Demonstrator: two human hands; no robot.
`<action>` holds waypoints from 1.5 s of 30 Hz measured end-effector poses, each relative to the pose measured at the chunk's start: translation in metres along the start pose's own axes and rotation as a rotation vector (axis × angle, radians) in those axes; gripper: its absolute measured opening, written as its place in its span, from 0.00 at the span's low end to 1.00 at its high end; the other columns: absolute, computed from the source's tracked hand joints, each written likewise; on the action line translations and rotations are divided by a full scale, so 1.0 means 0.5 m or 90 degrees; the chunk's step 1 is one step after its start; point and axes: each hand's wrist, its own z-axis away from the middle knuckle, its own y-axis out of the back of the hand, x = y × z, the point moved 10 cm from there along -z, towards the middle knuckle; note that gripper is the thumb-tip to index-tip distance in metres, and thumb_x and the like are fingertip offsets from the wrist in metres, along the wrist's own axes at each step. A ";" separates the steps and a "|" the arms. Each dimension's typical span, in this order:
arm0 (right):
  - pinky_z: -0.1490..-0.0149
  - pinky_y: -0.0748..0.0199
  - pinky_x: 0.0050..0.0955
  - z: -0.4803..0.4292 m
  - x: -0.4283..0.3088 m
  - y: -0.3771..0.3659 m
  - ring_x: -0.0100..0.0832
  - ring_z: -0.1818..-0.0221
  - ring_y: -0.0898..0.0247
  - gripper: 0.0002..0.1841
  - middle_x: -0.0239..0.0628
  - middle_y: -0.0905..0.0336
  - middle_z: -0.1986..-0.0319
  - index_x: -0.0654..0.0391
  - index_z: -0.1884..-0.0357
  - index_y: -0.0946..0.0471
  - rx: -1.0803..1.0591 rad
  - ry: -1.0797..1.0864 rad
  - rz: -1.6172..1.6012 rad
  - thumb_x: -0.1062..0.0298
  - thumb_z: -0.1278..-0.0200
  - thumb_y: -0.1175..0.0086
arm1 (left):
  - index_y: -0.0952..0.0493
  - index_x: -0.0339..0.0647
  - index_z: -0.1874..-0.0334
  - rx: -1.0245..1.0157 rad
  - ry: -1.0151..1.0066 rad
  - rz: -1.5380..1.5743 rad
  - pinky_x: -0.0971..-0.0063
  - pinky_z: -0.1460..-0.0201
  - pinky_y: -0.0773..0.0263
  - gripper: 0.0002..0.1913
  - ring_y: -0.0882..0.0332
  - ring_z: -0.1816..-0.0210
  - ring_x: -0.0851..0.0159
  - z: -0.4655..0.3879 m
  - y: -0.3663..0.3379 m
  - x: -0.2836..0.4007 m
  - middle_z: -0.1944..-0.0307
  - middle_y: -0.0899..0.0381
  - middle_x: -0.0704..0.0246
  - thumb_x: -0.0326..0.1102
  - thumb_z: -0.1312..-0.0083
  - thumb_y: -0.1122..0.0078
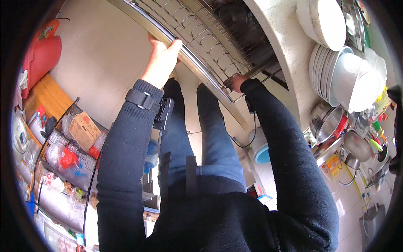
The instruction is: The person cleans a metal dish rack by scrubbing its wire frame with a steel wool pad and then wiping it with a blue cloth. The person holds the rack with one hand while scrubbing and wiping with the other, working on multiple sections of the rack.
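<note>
A pull-out wire rack point(201, 34) extends from a dark cabinet opening under the counter, fronted by a long panel with a shiny metal edge point(192, 53). My left hand point(162, 56) grips this front panel near its middle, thumb over the top edge and fingers on the outer face. At the rack's near corner, my right hand point(238, 82) is closed around a small dark piece point(228, 84) beside the wire side; its fingers are partly hidden. The rack's wire loops stand in a row behind the panel.
Stacked white bowls point(333, 75) and metal pans point(327, 126) stand on the counter point(283, 34) at right. A wire shelf point(75, 145) with bags, a red plastic chair point(44, 60) and a wooden stool point(56, 94) are at left. A blue-lined basin point(262, 154) sits low behind my right arm.
</note>
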 end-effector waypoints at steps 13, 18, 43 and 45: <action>0.49 0.24 0.43 0.083 0.007 0.090 0.48 0.53 0.22 0.14 0.50 0.19 0.58 0.56 0.58 0.18 0.143 -0.072 -0.049 0.67 0.39 0.53 | 0.55 0.45 0.35 0.002 0.002 -0.025 0.58 0.45 0.25 0.34 0.30 0.44 0.61 -0.001 -0.003 0.000 0.43 0.36 0.59 0.37 0.35 0.42; 0.48 0.25 0.43 0.021 0.007 0.013 0.50 0.53 0.23 0.14 0.50 0.20 0.57 0.57 0.57 0.18 0.027 -0.090 -0.101 0.66 0.40 0.51 | 0.55 0.45 0.35 -0.008 0.035 -0.045 0.58 0.44 0.27 0.33 0.31 0.43 0.60 0.003 -0.001 -0.001 0.44 0.35 0.59 0.37 0.34 0.43; 0.43 0.32 0.27 0.577 0.041 0.048 0.27 0.51 0.27 0.11 0.37 0.20 0.56 0.63 0.53 0.23 0.633 -0.062 -0.950 0.74 0.30 0.55 | 0.39 0.41 0.44 -0.001 0.054 -0.020 0.62 0.47 0.27 0.18 0.28 0.50 0.66 0.005 -0.002 0.000 0.52 0.29 0.65 0.33 0.32 0.44; 0.42 0.33 0.27 0.574 0.057 0.003 0.28 0.50 0.27 0.10 0.37 0.21 0.55 0.63 0.53 0.23 0.661 -0.082 -1.078 0.74 0.30 0.55 | 0.47 0.45 0.41 -0.029 0.078 -0.014 0.60 0.47 0.28 0.24 0.29 0.49 0.63 0.002 -0.002 -0.007 0.49 0.32 0.63 0.31 0.33 0.44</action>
